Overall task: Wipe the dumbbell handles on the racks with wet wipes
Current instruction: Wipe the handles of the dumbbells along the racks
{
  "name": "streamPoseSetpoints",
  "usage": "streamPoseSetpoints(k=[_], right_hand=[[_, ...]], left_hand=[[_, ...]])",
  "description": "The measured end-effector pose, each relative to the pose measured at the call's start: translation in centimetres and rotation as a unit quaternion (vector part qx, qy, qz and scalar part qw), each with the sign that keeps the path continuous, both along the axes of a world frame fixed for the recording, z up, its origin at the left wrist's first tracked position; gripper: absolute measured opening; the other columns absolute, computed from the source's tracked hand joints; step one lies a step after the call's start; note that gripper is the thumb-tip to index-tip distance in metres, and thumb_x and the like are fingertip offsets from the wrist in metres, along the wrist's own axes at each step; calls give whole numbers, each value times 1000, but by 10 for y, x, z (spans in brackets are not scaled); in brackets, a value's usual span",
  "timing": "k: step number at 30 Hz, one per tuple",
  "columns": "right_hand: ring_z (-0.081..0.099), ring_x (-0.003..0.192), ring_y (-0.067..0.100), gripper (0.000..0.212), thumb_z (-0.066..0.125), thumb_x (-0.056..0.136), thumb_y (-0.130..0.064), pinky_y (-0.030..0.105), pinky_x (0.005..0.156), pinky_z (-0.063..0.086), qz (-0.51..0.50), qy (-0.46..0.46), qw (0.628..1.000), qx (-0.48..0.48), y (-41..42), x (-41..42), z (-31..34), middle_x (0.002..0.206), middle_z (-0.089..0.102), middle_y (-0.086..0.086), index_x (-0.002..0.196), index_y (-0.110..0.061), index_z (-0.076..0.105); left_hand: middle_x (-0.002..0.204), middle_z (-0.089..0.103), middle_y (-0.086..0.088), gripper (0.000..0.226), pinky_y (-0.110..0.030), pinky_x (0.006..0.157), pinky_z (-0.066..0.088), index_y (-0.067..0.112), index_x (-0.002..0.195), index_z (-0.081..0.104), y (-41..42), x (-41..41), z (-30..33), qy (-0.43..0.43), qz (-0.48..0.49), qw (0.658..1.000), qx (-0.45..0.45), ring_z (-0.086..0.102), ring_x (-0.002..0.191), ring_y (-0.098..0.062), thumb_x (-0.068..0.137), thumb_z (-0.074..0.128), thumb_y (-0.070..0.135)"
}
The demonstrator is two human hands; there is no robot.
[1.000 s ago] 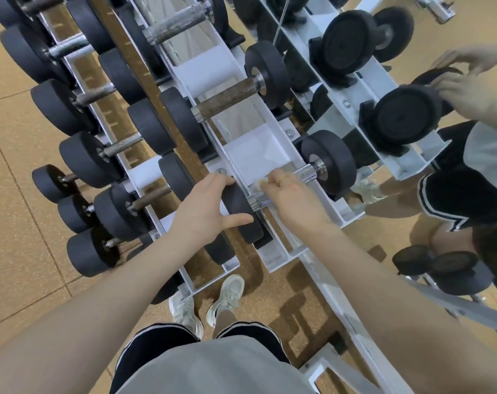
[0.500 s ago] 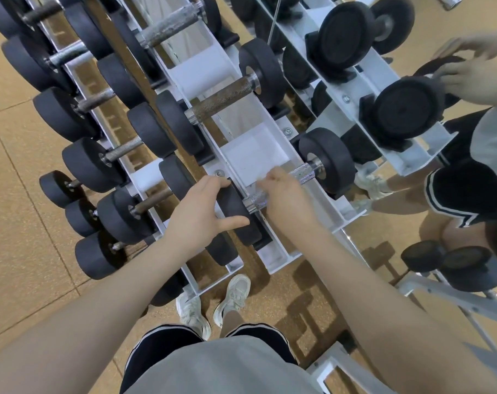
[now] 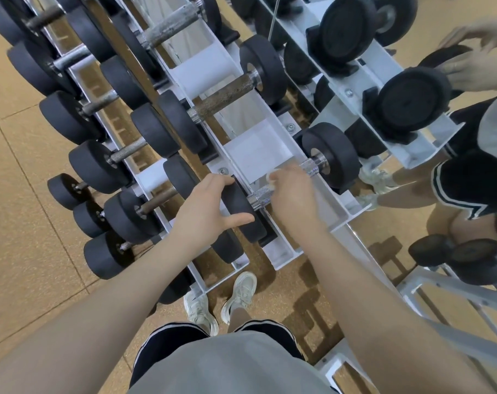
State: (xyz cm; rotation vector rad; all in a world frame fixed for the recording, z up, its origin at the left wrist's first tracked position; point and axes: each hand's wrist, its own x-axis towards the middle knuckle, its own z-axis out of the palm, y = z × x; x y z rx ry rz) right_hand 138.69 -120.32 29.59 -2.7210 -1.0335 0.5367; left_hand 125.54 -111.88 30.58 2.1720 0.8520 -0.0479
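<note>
Dumbbell handle (image 3: 262, 193), wipe (image 3: 270, 177), neighbouring dumbbells (image 3: 224, 100) close

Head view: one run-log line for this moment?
step: wiping handle | left hand: steadies dumbbell head | right hand: wet wipe on handle

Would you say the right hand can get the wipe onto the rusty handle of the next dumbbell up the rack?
Probably yes: the rusty handle lies bare, just beyond the right hand, with nothing across it.

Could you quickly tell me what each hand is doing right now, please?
Left hand: grips the dumbbell's near black weight head.
Right hand: curled round the handle, pressing a wet wipe on it.
</note>
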Motion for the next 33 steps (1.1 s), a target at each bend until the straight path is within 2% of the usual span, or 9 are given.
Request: streamPoseSetpoints(k=[5, 9, 12, 15, 19, 22, 25, 29, 33], right_hand=[[53, 87, 29, 27, 45, 87, 0, 34, 73, 44, 141, 61, 987, 42, -4, -18, -12, 93, 45, 7, 104, -7, 64], [47, 70, 11, 15, 41, 93, -11, 25, 66, 36, -56, 87, 981, 163, -12, 17, -4, 81, 43, -3, 89, -12, 55], [45, 81, 24, 15, 36, 96, -12, 33, 71, 32, -121, 32, 978, 166, -19, 27, -6, 85, 39, 2, 85, -11, 47], [39, 86, 22, 33, 38, 91, 1, 23, 73, 25, 7, 8, 992, 125, -26, 8, -19, 106, 47, 13, 117, -2, 57], [39, 80, 11, 42, 27, 87, -30, 23, 72, 31, 197, 27, 966, 166, -33, -22, -35, 93, 42, -3, 109, -19, 62], [40, 54, -3, 19, 45, 89, -43, 24, 67, 34, 27, -58, 981, 183, -35, -6, -20, 64, 43, -16, 81, -28, 51], [40, 57, -3, 19, 47, 95, -29, 26, 67, 34, -125, -81, 967, 208, -40, 17, -15, 61, 43, -23, 86, -13, 51], [40, 58, -4, 20, 45, 97, -26, 20, 66, 32, -173, -9, 954, 245, -35, 6, -29, 74, 38, -12, 92, -10, 55], [35, 58, -2, 22, 53, 93, -20, 16, 59, 33, -38, 33, 962, 270, -41, -32, -45, 62, 37, -18, 75, -33, 51]], left_hand=[[124, 49, -2, 73, -28, 92, 42, 13, 130, 43, 1, 0, -2, -7, -10, 1000, 8, 49, 112, -18, 70, 75, 40], [130, 47, -1, 76, -32, 96, 41, 14, 132, 41, 4, 0, -4, 5, -14, 1000, 3, 47, 118, -19, 70, 73, 43], [130, 47, -1, 76, -32, 95, 42, 14, 132, 41, 4, 0, -4, 7, -18, 1000, 2, 48, 117, -19, 70, 72, 43], [129, 47, -2, 75, -33, 94, 42, 14, 132, 41, 5, 0, -4, 7, -17, 1000, 5, 48, 115, -19, 70, 73, 43], [127, 48, -2, 75, -32, 93, 44, 13, 131, 42, 4, 0, -3, 4, -19, 1000, 13, 49, 113, -18, 70, 73, 43], [130, 47, -2, 74, -32, 95, 42, 14, 132, 41, 4, 1, -1, 7, -18, 1000, 10, 48, 116, -19, 71, 73, 41], [131, 47, -2, 73, -29, 93, 40, 13, 132, 41, 3, 2, 0, 6, -19, 1000, 14, 48, 116, -19, 72, 72, 39], [128, 47, -2, 71, -24, 88, 38, 13, 131, 42, 3, 2, -1, 3, -16, 1000, 15, 49, 113, -18, 72, 73, 39], [125, 48, -2, 73, -27, 89, 40, 12, 130, 43, 3, 1, -3, -4, -12, 1000, 9, 50, 111, -19, 70, 74, 39]])
